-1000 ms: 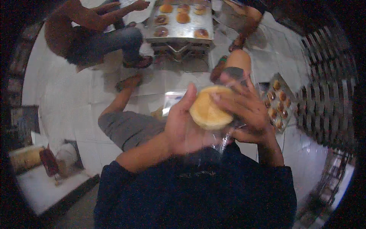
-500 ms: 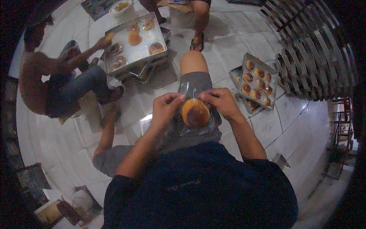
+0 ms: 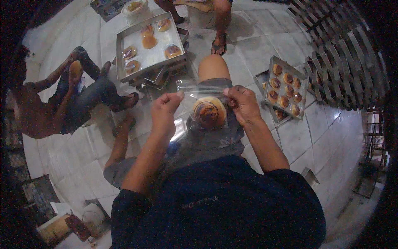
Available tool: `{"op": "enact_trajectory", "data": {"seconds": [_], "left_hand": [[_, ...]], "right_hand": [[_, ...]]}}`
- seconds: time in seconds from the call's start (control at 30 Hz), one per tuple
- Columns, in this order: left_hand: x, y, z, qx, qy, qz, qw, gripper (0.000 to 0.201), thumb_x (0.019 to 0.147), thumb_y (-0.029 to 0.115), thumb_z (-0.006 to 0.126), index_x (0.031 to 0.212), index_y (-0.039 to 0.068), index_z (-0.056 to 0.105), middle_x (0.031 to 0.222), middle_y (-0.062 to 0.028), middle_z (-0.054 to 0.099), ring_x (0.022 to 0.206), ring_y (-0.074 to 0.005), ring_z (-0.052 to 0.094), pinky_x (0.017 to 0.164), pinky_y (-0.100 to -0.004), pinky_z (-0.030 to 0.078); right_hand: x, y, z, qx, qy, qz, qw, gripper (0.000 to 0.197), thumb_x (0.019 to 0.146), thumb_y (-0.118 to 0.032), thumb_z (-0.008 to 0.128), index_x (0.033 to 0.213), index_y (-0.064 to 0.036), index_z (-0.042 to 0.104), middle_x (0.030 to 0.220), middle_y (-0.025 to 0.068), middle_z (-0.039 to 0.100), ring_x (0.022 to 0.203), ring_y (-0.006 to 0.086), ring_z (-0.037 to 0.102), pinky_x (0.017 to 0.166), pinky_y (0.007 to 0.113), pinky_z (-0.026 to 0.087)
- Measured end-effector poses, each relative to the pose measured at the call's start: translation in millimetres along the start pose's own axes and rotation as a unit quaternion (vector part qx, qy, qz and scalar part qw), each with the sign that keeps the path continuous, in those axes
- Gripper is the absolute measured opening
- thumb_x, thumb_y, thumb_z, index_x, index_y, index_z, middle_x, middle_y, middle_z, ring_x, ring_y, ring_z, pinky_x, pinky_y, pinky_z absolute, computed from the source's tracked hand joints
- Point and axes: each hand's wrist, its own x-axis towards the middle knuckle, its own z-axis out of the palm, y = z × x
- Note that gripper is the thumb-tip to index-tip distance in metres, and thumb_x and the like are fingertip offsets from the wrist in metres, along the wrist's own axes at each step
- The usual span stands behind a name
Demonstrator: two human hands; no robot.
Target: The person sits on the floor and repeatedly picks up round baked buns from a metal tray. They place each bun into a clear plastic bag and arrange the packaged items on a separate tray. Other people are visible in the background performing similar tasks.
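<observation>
A round bun (image 3: pixel 209 113), golden at the edge with a dark brown top, sits inside a clear plastic bag (image 3: pixel 188 99) above my lap. My left hand (image 3: pixel 165 111) pinches the bag's upper left edge between thumb and fingers. On the other side, my right hand (image 3: pixel 243 103) grips the upper right edge. The top of the bag is stretched straight between the two hands, and the bun hangs nearer to the right one. Whether the bag's mouth is sealed, I cannot tell.
A large metal tray (image 3: pixel 119 54) with several bagged buns stands on stacked trays ahead left. Ahead right, a tray (image 3: pixel 299 111) of unbagged-looking buns lies beside stacked metal trays (image 3: pixel 344 70). A co-worker (image 3: pixel 62 95) on the left holds a bun (image 3: pixel 75 69). Another person's foot (image 3: pixel 218 43) is ahead.
My hands have moved apart, pulling the bag's top taut and wide. The bun shows flatter toward me. The co-worker has brought a bun from the large tray toward their lap.
</observation>
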Motion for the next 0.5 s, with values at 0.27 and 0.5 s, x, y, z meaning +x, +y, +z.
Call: {"op": "enact_trajectory", "data": {"seconds": [0.27,0.5], "left_hand": [[-69.2,-50.1,-27.7,0.207,-0.114,-0.057,0.970,0.025,0.089,0.025,0.071,0.087,0.000,0.070,0.084,-0.0028,0.069,0.079,-0.0102,0.060,0.076,-0.0287,0.048],[-78.5,-80.5,-15.0,0.245,-0.147,0.048,0.957,0.025,0.090,0.025,0.069,0.092,0.000,0.069,0.086,-0.0121,0.070,0.081,-0.0206,0.065,0.074,-0.0335,0.049]], "right_hand": [[-94.5,22.1,-33.0,-0.213,0.011,0.035,0.976,0.012,0.078,-0.014,0.080,0.076,-0.0046,0.072,0.075,0.0034,0.069,0.068,0.0111,0.061,0.064,0.029,0.049],[-94.9,52.3,-48.3,-0.341,0.052,-0.035,0.938,0.015,0.084,-0.010,0.074,0.090,0.0025,0.069,0.077,0.0033,0.067,0.072,0.0090,0.061,0.062,0.023,0.049]]}}
